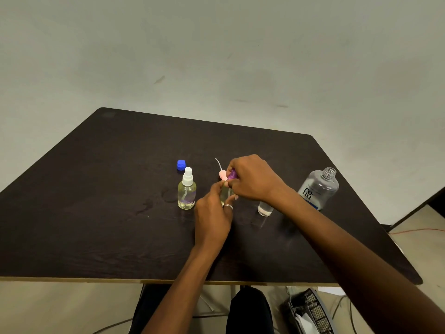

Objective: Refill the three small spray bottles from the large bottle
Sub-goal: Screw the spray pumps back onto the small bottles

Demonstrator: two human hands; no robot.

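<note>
While the left hand [213, 213] grips the small clear middle spray bottle [225, 195] to steady it, the right hand [252, 179] pinches its purple plastic spray cap [233, 175], apparently for twisting.

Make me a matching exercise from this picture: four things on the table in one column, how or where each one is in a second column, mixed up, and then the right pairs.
Things
1. blue cap
2. large bottle
3. purple spray top
4. white-topped spray bottle

States
A. standing uncapped at the right
B. gripped by the right hand
C. standing closed, left of the left hand, which grips the middle spray bottle
D. lying loose, on no bottle

Pairs: 1-D, 2-A, 3-B, 4-C.
</note>
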